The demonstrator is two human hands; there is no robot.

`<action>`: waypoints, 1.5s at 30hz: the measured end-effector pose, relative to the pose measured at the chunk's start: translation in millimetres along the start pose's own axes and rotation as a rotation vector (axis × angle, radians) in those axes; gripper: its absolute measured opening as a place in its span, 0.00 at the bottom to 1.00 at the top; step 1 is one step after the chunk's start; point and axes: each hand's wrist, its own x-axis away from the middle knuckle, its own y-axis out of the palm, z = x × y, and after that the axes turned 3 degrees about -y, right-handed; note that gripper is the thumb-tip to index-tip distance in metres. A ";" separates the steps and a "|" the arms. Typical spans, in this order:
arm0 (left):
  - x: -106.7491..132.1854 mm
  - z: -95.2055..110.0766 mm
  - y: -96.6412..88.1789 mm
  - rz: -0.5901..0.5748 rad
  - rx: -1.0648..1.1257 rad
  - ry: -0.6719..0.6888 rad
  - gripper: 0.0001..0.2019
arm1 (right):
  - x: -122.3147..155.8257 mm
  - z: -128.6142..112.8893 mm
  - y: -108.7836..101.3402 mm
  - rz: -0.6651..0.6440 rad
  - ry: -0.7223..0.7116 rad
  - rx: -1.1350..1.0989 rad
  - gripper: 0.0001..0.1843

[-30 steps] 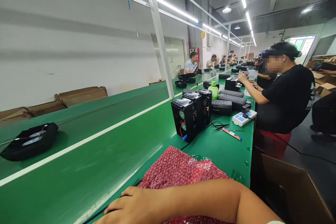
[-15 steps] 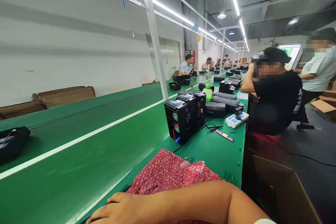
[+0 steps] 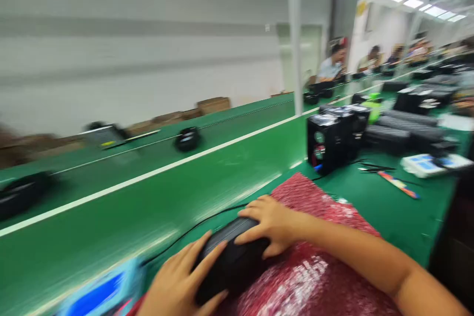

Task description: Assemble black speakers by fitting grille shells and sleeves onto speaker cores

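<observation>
Long pale wall (image 3: 148, 59): runs behind everything on the left, crossed by grey bands of shadow.
Green conveyor line with a white edge strip (image 3: 177, 160): slants from lower left to upper right, several black items lying along its far lane.
Flat green worktop (image 3: 388, 222): on the near side of the line, reaching away to the right.
Slim white upright post (image 3: 295, 49): beside the white edge strip.
Seated person in a light shirt (image 3: 329, 68): on the far side of the line, blurred.
Glossy red bubble wrap (image 3: 333, 281): spread over the worktop, under the right forearm.
Boxy black open-sided cabinets (image 3: 329, 143): standing in a row past the wrap.
Smooth black rounded case (image 3: 235, 261): between the two hands, at the wrap's left part; its underside is hidden.
Left hand (image 3: 181, 279): gripping the case's near end, fingers spread over it.
Right hand (image 3: 272, 224): gripping the far end, fingers curved over the top.
Light-blue device with deep-blue screen (image 3: 98, 291): lower left, partly cut off.
Bright green bottle (image 3: 372, 104): behind the cabinets.
Flat orange-and-blue striped strip (image 3: 398, 185): lying on the worktop.
Thin black cable (image 3: 196, 226): curving just beyond the case.
</observation>
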 end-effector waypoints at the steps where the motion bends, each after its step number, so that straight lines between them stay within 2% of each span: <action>1: 7.0 4.5 -9.6 -0.063 -0.037 -0.030 0.31 | 0.5 -0.5 3.8 0.021 0.018 -0.062 0.33; 3: 10.5 14.2 -20.3 -0.179 -0.038 -0.141 0.34 | 0.9 -1.7 11.8 0.025 0.063 -0.150 0.37; 5: 6.9 20.9 -22.8 -0.266 -0.016 -0.234 0.36 | 1.4 -4.9 17.3 0.010 0.084 -0.170 0.39; 8: 2.2 26.9 -23.1 -0.319 0.032 -0.297 0.36 | 2.7 -14.5 20.7 0.002 0.085 -0.114 0.42; 12: 3.1 30.4 -24.4 -0.325 0.064 -0.320 0.36 | 0.1 -26.7 25.0 0.008 0.084 -0.002 0.45; 17: 4.4 29.5 -23.3 -0.324 0.057 -0.307 0.36 | -7.5 -34.6 28.9 0.055 0.110 0.097 0.39; 26: 6.0 28.8 -21.4 -0.357 0.057 -0.302 0.37 | -8.7 -35.1 27.8 0.062 0.101 0.103 0.36; 31: 6.6 29.2 -20.8 -0.329 0.060 -0.296 0.37 | -8.8 -36.1 29.2 0.053 0.095 0.116 0.37; 36: 8.4 30.3 -21.1 -0.322 0.049 -0.296 0.37 | -7.5 -36.8 33.4 0.112 0.071 0.168 0.35; 45: 9.7 30.4 -19.2 -0.327 0.053 -0.296 0.37 | -6.7 -40.1 45.5 0.202 0.058 0.165 0.42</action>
